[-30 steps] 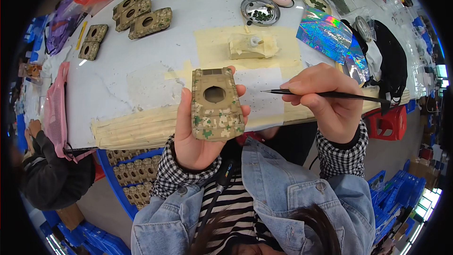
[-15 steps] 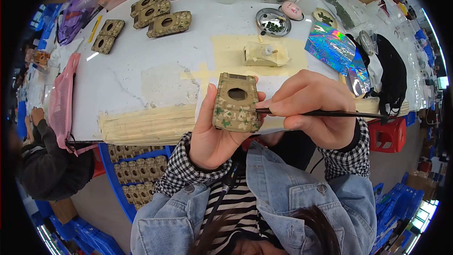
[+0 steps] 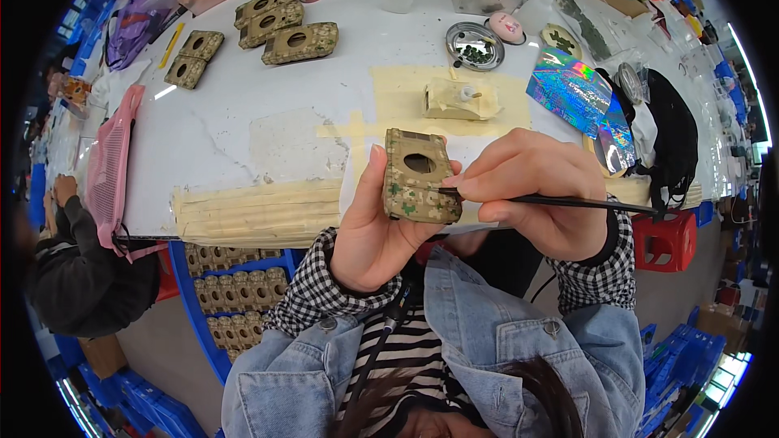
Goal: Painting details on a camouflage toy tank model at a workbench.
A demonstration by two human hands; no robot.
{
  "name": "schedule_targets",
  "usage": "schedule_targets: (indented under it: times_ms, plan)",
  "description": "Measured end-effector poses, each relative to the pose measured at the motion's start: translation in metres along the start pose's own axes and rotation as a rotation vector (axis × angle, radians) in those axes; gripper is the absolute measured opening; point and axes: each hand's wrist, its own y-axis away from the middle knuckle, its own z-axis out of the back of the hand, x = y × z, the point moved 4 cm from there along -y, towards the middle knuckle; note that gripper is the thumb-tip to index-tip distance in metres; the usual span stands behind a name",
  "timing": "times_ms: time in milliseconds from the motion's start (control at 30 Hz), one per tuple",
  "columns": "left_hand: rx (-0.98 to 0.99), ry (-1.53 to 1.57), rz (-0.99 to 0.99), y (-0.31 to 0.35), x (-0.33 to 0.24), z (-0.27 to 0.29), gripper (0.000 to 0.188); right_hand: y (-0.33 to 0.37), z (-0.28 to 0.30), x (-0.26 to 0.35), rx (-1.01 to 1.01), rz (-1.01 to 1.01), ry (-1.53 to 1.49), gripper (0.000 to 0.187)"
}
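Observation:
My left hand [image 3: 375, 235] holds a camouflage-patterned model tank hull [image 3: 419, 176] tilted up, thumb along its left side and fingers behind it. The hull has a round hole in its top and green, tan and brown blotches at its near end. My right hand [image 3: 540, 188] pinches a long, slim black tool [image 3: 572, 204]; whether it is a brush or tweezers I cannot tell. Its narrow tip points left, at or just over the hull's right side near the hole. Beyond the hands, a small masked block [image 3: 461, 100] with a peg on top sits on taped paper.
Several similar hulls [image 3: 299, 43] lie at the back left. A round metal dish [image 3: 474, 46] holds dark green bits. Shiny holographic sheets [image 3: 572, 91] and a black bag [image 3: 672, 130] lie right. A blue crate [image 3: 193, 296] of hulls stands below the table, left.
My left hand has moved slightly right and turned the hull a little. The tool's tip stays near the hull's right side, and the whole table view has shifted slightly.

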Motion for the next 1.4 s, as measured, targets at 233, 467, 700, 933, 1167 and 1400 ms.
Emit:
schedule_targets:
  times_ms: [233,467,700,933,1167,1400]
  plan:
    - [-0.035,-0.041,0.001,0.0008,0.0003,0.0011,0.058,0.0013,0.0006,0.0012,0.012,0.001,0.029,0.016]
    - [-0.055,-0.045,-0.001,0.0009,0.0007,-0.0001,0.058,0.0017,-0.0002,0.0020,0.027,-0.010,0.052,0.017]
    - [-0.011,-0.018,-0.001,0.0007,0.0012,-0.0001,0.058,0.0026,-0.0010,0.0017,0.035,0.015,0.114,0.021]
    - [-0.044,-0.048,-0.001,0.0008,0.0010,-0.0001,0.058,0.0015,-0.0017,0.0033,0.038,0.028,0.141,0.022]
    - [-0.041,-0.051,0.000,0.0013,0.0006,0.0004,0.058,0.0012,-0.0019,0.0029,0.030,0.037,0.117,0.022]
    - [-0.010,-0.011,0.001,0.0006,0.0009,0.0001,0.058,0.0020,-0.0020,0.0032,0.013,0.045,0.128,0.023]
